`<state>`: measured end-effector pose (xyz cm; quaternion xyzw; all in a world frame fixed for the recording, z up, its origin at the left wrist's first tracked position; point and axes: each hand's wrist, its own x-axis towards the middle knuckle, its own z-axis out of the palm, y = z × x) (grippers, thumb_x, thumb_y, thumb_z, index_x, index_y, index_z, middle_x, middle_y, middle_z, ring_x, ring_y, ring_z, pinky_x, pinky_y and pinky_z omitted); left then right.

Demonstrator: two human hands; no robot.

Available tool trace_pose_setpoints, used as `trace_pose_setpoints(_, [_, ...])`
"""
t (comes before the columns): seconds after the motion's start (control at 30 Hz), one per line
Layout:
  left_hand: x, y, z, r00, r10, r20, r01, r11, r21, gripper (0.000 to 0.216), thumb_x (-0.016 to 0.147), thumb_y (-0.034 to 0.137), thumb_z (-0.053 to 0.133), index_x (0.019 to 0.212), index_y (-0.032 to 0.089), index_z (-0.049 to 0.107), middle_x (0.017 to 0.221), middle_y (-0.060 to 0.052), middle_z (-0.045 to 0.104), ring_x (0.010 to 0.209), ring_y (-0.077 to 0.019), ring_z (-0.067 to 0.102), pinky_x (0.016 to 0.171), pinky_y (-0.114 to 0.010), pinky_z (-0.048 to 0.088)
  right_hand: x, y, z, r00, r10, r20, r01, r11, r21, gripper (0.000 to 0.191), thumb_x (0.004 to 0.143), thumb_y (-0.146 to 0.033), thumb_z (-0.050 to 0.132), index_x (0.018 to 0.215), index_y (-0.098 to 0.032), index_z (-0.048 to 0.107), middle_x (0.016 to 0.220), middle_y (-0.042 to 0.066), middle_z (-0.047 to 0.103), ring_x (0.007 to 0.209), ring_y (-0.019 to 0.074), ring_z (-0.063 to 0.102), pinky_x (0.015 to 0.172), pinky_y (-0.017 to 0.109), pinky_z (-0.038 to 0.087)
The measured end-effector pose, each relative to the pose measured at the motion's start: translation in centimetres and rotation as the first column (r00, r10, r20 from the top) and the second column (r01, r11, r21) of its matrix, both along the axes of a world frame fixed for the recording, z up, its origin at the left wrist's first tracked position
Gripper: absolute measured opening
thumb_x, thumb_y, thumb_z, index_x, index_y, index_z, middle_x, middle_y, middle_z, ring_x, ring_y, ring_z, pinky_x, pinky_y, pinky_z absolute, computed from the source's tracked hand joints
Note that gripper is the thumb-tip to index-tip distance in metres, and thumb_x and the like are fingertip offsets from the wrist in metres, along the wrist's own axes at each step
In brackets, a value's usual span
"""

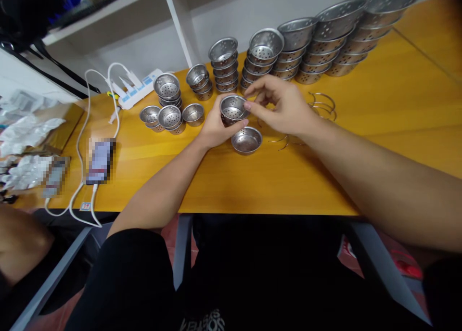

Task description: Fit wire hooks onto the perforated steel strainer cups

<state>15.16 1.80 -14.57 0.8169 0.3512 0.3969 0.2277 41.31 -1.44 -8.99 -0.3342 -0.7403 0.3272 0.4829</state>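
My left hand (216,129) is wrapped round a small perforated metal cup (233,107), held upright just above the table. At the cup's right rim, the thumb and index finger of my right hand (277,102) close in from the side; its other fingers are curled. Just below the held cup, a shallow metal cup (246,141) sits on the table. Several thin curved wire pieces (323,105) lie to the right, partly hidden behind my right hand and forearm.
Stacks of perforated metal cups (224,69) line the back, with larger ones (339,37) to the right. Small cups (169,117) stand at left. Beyond them lie a white power strip (140,90), a phone (100,161) on a cable and plastic bags (29,129). Another person's arm (21,244) shows at lower left.
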Motion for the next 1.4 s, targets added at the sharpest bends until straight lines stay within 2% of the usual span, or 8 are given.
trace_pose_setpoints(0.23, [-0.8, 1.5, -1.6, 1.0, 0.009, 0.008, -0.009, 1.0, 0.016, 0.096, 0.113, 0.083, 0.089, 0.184, 0.032, 0.048, 0.168, -0.017, 0.075, 0.166, -0.0419, 0.078, 0.148, -0.072, 0.061, 0.2, 0.5, -1.1, 0.985, 0.015, 0.173, -0.054, 0.974, 0.22, 0.033, 0.119, -0.064, 0.085, 0.118, -0.033, 0.096, 0.16, 0.016, 0.086, 0.152, 0.0494, 0.079, 0.139, 0.078, 0.062])
trace_pose_setpoints(0.43, [-1.4, 2.3, -2.8, 0.999, -0.017, 0.036, 0.015, 0.999, 0.051, 0.099, 0.111, 0.085, 0.091, 0.183, 0.034, 0.047, 0.165, -0.016, 0.076, 0.166, -0.0429, 0.078, 0.148, -0.072, 0.061, -0.7, 0.5, -2.5, 0.968, 0.076, 0.241, -0.122, 0.976, 0.18, 0.033, 0.124, -0.057, 0.076, 0.137, -0.038, 0.101, 0.174, 0.012, 0.079, 0.17, 0.0484, 0.071, 0.154, 0.079, 0.051])
trace_pose_setpoints(0.7, [-1.5, 2.0, -2.7, 0.998, -0.032, 0.047, 0.031, 0.999, 0.035, 0.105, 0.106, 0.09, 0.093, 0.182, 0.035, 0.046, 0.167, -0.016, 0.074, 0.163, -0.0419, 0.079, 0.144, -0.072, 0.064, -0.4, 0.5, -2.4, 0.975, 0.066, 0.213, -0.104, 0.98, 0.17, 0.03, 0.122, -0.058, 0.082, 0.135, -0.041, 0.103, 0.172, 0.012, 0.08, 0.166, 0.0485, 0.074, 0.153, 0.081, 0.053])
trace_pose_setpoints(0.87, [-1.3, 1.6, -2.1, 0.998, 0.002, 0.061, -0.002, 1.0, 0.005, 0.102, 0.109, 0.092, 0.087, 0.182, 0.035, 0.045, 0.169, -0.017, 0.072, 0.162, -0.041, 0.079, 0.144, -0.072, 0.064, 0.0, 0.3, -1.9, 0.99, 0.008, 0.14, -0.038, 0.976, 0.213, 0.041, 0.122, -0.073, 0.08, 0.138, -0.04, 0.1, 0.167, 0.014, 0.084, 0.164, 0.0526, 0.075, 0.147, 0.086, 0.056])
trace_pose_setpoints(1.0, [-2.2, 1.3, -0.4, 0.997, 0.073, 0.023, -0.074, 0.995, 0.066, 0.101, 0.105, 0.094, 0.091, 0.179, 0.036, 0.053, 0.173, -0.016, 0.069, 0.171, -0.0441, 0.071, 0.151, -0.072, 0.056, 0.3, 0.1, -1.3, 0.993, -0.04, 0.107, 0.018, 0.98, 0.199, 0.049, 0.12, -0.086, 0.078, 0.139, -0.045, 0.098, 0.162, 0.013, 0.087, 0.166, 0.054, 0.073, 0.143, 0.082, 0.06])
trace_pose_setpoints(1.17, [-5.1, 0.9, 3.9, 0.976, 0.208, -0.067, -0.196, 0.968, 0.154, 0.104, 0.098, 0.091, 0.099, 0.177, 0.035, 0.062, 0.176, -0.018, 0.07, 0.185, -0.053, 0.055, 0.162, -0.079, 0.036, 0.6, -0.1, -0.8, 0.991, -0.11, 0.08, 0.091, 0.973, 0.211, 0.058, 0.119, -0.089, 0.077, 0.151, -0.044, 0.095, 0.161, 0.016, 0.086, 0.167, 0.0544, 0.072, 0.142, 0.081, 0.063])
trace_pose_setpoints(1.3, [-8.0, 0.8, 6.9, 0.943, 0.308, -0.125, -0.281, 0.939, 0.199, 0.084, 0.1, 0.071, 0.103, 0.17, 0.038, 0.071, 0.169, -0.017, 0.076, 0.182, -0.0546, 0.055, 0.165, -0.082, 0.032, 0.7, 0.0, -0.9, 0.989, -0.113, 0.098, 0.089, 0.972, 0.219, 0.053, 0.12, -0.085, 0.076, 0.145, -0.044, 0.096, 0.159, 0.016, 0.087, 0.163, 0.0539, 0.075, 0.144, 0.082, 0.06])
trace_pose_setpoints(1.4, [-9.5, 0.5, 8.0, 0.901, 0.396, -0.177, -0.365, 0.912, 0.186, 0.081, 0.094, 0.051, 0.106, 0.165, 0.033, 0.073, 0.164, -0.018, 0.076, 0.179, -0.0577, 0.058, 0.164, -0.087, 0.033, 0.7, 0.1, -1.0, 0.988, -0.101, 0.116, 0.076, 0.976, 0.205, 0.049, 0.12, -0.082, 0.079, 0.145, -0.043, 0.096, 0.159, 0.016, 0.087, 0.163, 0.0545, 0.075, 0.145, 0.084, 0.059])
